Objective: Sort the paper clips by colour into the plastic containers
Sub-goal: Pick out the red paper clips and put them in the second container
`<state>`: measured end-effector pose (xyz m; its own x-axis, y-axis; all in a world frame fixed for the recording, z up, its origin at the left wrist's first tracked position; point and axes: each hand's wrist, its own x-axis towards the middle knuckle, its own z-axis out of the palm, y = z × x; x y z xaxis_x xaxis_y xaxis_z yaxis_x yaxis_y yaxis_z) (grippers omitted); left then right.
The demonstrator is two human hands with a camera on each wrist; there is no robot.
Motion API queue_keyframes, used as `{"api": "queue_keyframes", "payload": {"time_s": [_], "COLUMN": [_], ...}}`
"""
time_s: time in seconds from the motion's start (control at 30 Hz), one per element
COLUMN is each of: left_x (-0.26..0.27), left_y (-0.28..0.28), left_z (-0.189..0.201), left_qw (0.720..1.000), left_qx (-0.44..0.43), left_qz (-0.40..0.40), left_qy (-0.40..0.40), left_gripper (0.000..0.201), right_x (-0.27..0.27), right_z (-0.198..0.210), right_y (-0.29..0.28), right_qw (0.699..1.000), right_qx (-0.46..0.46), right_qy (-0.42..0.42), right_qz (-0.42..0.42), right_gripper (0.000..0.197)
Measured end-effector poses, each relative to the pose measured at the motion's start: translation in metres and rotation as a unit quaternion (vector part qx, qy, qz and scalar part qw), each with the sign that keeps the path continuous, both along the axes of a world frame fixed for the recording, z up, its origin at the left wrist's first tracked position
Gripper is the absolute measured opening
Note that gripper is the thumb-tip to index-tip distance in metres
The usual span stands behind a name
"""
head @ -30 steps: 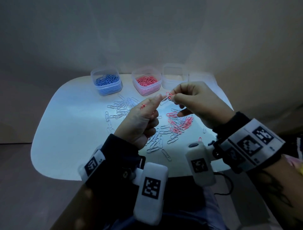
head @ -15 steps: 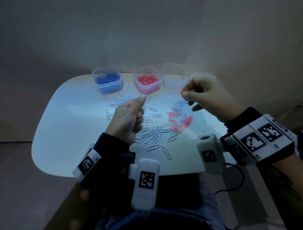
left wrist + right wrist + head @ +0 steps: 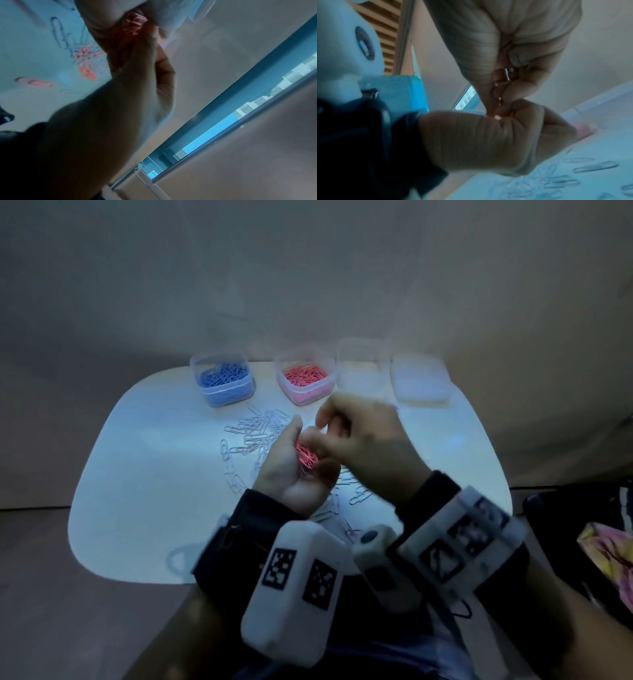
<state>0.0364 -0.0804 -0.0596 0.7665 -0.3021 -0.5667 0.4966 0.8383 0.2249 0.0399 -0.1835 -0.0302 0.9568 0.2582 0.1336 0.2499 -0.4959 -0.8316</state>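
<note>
1. A bunch of pink paper clips [image 3: 305, 457] is cupped in the left hand [image 3: 291, 474], palm up above the middle of the white bench [image 3: 144, 494]; its fingers [image 3: 327, 470] are curled round the bunch.
2. The right hand [image 3: 359, 440] is held just at 2 o'clock of the left hand, touching it. Its fingers [image 3: 322, 445] are bent down into the pink bunch and closed in a pinch; in the right wrist view a pink clip [image 3: 500, 79] is seen nipped between thumb and fingertip.
3. Loose white paper clips [image 3: 255, 433] are spread on the bench at 10 o'clock of the hands, and a few more [image 3: 358, 496] lie at 5 o'clock, partly hidden by the wrists.
4. In the left wrist view a small heap of pink clips mixed with pale ones [image 3: 87, 59] is seen on the bench under the hands.
5. Four plastic containers are lined along the far edge at 12 o'clock: one with blue clips [image 3: 224, 380], one with pink clips [image 3: 305, 378], a clear one [image 3: 359, 364] whose contents cannot be told, and a blurred one [image 3: 419, 380] at the right end.
</note>
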Motion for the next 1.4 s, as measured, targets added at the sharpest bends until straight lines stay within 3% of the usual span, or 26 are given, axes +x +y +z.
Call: {"api": "queue_keyframes", "payload": {"time_s": [0.07,0.13,0.2,0.3,0.47,0.6,0.63,0.67,0.7,0.8,0.83,0.87,0.93,1.0,1.03,1.1,1.13,1.2,1.23,1.33,1.37,1.4], "left_x": [0.009,0.018,0.026,0.039,0.079,0.117,0.121,0.122,0.122,0.117,0.113,0.109,0.098,0.082,0.070,0.039,0.023,-0.001,-0.010,-0.019,-0.018,-0.018], "left_y": [0.013,0.029,0.041,0.051,0.054,0.031,0.025,0.021,0.018,0.018,0.019,0.020,0.020,0.019,0.017,0.011,0.006,-0.006,-0.013,-0.030,-0.032,-0.033], "left_z": [0.001,0.002,0.006,0.012,0.033,0.042,0.040,0.037,0.035,0.036,0.039,0.043,0.048,0.048,0.046,0.041,0.038,0.030,0.025,0.004,-0.001,-0.004], "left_qw": [0.999,0.997,0.996,0.997,0.979,0.930,0.905,0.859,0.786,0.481,0.423,0.388,0.334,0.299,0.296,0.314,0.319,0.304,0.278,0.151,0.130,0.125], "left_qx": [-0.041,-0.066,-0.055,0.005,0.154,0.311,0.367,0.445,0.539,0.772,0.797,0.808,0.824,0.823,0.810,0.751,0.709,0.630,0.605,0.598,0.598,0.596], "left_qz": [0.020,0.044,0.063,0.052,-0.024,-0.091,-0.113,-0.146,-0.189,-0.293,-0.307,-0.316,-0.299,-0.246,-0.219,-0.228,-0.261,-0.363,-0.419,-0.509,-0.513,-0.510], "left_qy": [0.013,0.013,-0.010,-0.048,-0.134,-0.171,-0.183,-0.206,-0.237,-0.296,-0.303,-0.312,-0.347,-0.414,-0.456,-0.534,-0.572,-0.616,-0.618,-0.600,-0.601,-0.608], "left_gripper": [0.062,0.063,0.064,0.064,0.072,0.057,0.050,0.044,0.039,0.030,0.029,0.030,0.030,0.027,0.025,0.024,0.026,0.027,0.028,0.027,0.026,0.025], "right_x": [0.035,0.070,0.094,0.109,0.111,0.110,0.109,0.108,0.108,0.106,0.103,0.100,0.087,0.063,0.048,0.022,0.010,-0.007,-0.012,-0.017,-0.018,-0.017], "right_z": [0.005,0.008,0.009,0.010,-0.002,-0.010,-0.010,-0.009,-0.008,0.000,0.005,0.010,0.019,0.020,0.018,0.008,0.003,-0.006,-0.009,-0.018,-0.020,-0.023], "right_y": [-0.002,0.001,0.010,0.016,0.008,0.003,0.001,-0.001,-0.003,-0.014,-0.021,-0.030,-0.054,-0.079,-0.090,-0.106,-0.111,-0.115,-0.116,-0.115,-0.113,-0.111], "right_qw": [0.999,0.993,0.963,0.925,0.931,0.931,0.930,0.929,0.932,0.961,0.969,0.973,0.977,0.971,0.961,0.924,0.898,0.840,0.827,0.825,0.824,0.822], "right_qx": [-0.001,-0.111,-0.250,-0.359,-0.347,-0.347,-0.349,-0.349,-0.340,-0.242,-0.217,-0.206,-0.207,-0.233,-0.267,-0.357,-0.406,-0.494,-0.512,-0.513,-0.516,-0.520], "right_qy": [0.020,0.050,0.076,0.074,0.063,0.055,0.061,0.068,0.077,0.109,0.104,0.089,0.042,0.009,-0.006,-0.003,0.015,0.028,0.019,-0.019,-0.027,-0.033], "right_qz": [-0.032,0.001,0.060,0.103,0.092,0.098,0.101,0.104,0.103,0.074,0.063,0.051,0.037,0.052,0.071,0.135,0.172,0.220,0.230,0.235,0.233,0.229], "right_gripper": [0.007,0.028,0.041,0.031,0.024,0.020,0.021,0.022,0.024,0.027,0.030,0.030,0.022,0.013,0.012,0.015,0.020,0.030,0.033,0.036,0.033,0.030]}}
